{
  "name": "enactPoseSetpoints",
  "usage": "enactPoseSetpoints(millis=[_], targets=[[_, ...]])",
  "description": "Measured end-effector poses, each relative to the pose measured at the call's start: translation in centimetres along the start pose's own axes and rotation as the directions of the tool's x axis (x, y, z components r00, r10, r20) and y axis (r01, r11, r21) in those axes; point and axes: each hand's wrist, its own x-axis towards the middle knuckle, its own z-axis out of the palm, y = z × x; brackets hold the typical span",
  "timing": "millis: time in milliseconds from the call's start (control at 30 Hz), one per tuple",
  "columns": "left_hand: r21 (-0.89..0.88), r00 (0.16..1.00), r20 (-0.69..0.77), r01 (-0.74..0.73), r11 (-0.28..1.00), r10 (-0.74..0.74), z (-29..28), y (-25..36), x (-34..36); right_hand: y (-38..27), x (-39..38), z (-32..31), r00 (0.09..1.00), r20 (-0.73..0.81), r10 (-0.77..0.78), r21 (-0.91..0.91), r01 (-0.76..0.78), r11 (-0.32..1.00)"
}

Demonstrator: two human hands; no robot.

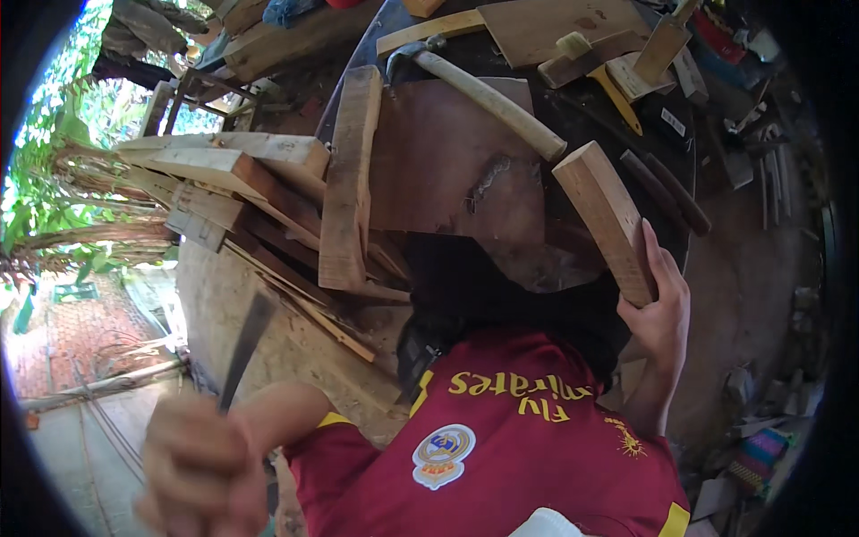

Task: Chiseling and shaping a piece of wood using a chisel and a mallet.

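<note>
Nearest my remote lens, at 8 o'clock, the left hand (197, 456), blurred, curls into a fist around a dark blade (246, 345) that points roughly toward 12; I cannot make out its handle. Between 5 and 6 o'clock I see the worker's dark red shirt (510, 456), trimmed in yellow. At 3 o'clock the right hand (662, 291) pinches the lower end of a wooden block (607, 219) between thumb and fingers, the block tilting up toward 2. Farther off, between 10 and 11, stands a thick beam (347, 183). At 12 lies a brown sheet (429, 166), with a hammer (492, 103) across its far side, its handle ending near the block. Between 1 and 2 rests a yellow-handled brush (617, 98).
</note>
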Motion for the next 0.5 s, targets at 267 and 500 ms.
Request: enactPoseSetpoints(millis=[267, 500], targets=[[-0.264, 0.926, 0.224, -0.242, 0.934, 0.303, 5.0, 5.4, 5.5, -0.4, -3.3, -0.3, 0.998, -0.039, 0.044, 0.070, -0.042, 0.997], [-0.349, 0.948, 0.154, -0.212, 0.913, 0.279, 3.6, 5.8, 4.1, 0.2, -7.5, -1.3, 0.988, -0.084, 0.133, 0.018, -0.131, 0.991]])
